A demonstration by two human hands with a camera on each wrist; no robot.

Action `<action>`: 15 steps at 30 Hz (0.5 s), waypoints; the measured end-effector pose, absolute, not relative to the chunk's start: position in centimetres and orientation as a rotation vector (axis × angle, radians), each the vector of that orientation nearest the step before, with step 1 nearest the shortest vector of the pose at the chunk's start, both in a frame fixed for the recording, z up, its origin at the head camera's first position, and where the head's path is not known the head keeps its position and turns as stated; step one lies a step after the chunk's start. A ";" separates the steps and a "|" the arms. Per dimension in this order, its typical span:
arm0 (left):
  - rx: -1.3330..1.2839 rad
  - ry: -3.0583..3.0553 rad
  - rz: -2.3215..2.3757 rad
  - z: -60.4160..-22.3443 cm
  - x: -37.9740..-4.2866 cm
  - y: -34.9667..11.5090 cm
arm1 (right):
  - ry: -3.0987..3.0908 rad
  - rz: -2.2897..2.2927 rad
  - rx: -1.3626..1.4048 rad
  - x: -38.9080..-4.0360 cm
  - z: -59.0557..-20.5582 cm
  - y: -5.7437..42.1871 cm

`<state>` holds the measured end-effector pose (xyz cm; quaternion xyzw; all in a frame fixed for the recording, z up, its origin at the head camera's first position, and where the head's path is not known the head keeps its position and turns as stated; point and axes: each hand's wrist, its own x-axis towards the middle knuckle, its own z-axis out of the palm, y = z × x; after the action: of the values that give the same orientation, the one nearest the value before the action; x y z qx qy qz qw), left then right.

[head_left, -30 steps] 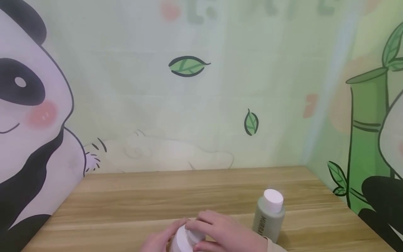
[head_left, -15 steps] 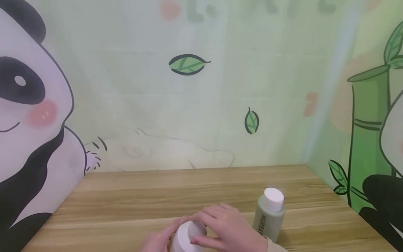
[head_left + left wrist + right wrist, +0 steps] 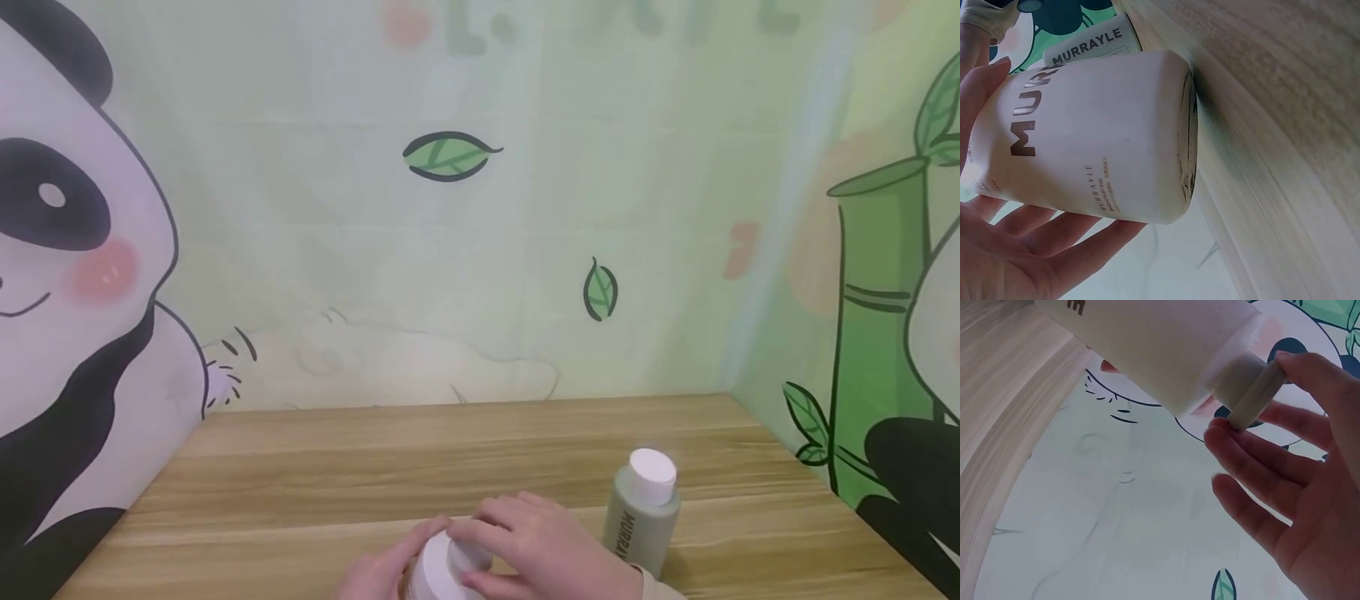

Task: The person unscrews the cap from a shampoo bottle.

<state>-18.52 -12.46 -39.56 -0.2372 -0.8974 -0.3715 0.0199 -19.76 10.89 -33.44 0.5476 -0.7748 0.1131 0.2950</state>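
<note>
A white bottle with brown lettering stands upright on the table, partly cut off by the bottom edge of the head view. My left hand holds it round the body, thumb on one side and fingers on the other in the left wrist view. At its top, my right hand pinches the white cap between thumb and fingertips. The cap sits at the bottle's neck; whether it is loose I cannot tell. The other right fingers are spread away from the bottle in the right wrist view.
To the right of my hands stands a grey-green bottle with a white cap and dark "MURRAYLE" lettering. The wooden tabletop ends at a pale green backdrop printed with pandas, leaves and bamboo.
My right hand has shifted slightly about the cap, its fingers rising and turning, then settling lower again. The left hand and both bottles keep nearly the same places.
</note>
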 end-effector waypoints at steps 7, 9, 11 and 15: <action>-0.752 -2.773 -1.163 -39.9 -18.6 -12.7 | -2.066 0.318 1.524 -19.8 -33.5 11.1; -0.756 -2.764 -1.148 -40.0 -18.6 -12.8 | -2.116 0.332 1.468 -19.6 -33.6 11.1; -0.751 -2.754 -1.133 -40.0 -18.6 -12.7 | -2.167 0.338 1.397 -19.5 -33.7 11.1; -0.750 -2.735 -1.159 -39.7 -18.4 -12.6 | -2.200 0.394 1.319 -19.6 -33.9 10.8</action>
<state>-18.44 -12.60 -39.71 -0.2445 -0.8921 -0.3781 0.0390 -19.59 10.82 -33.86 0.4893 -0.8163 0.1461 0.2701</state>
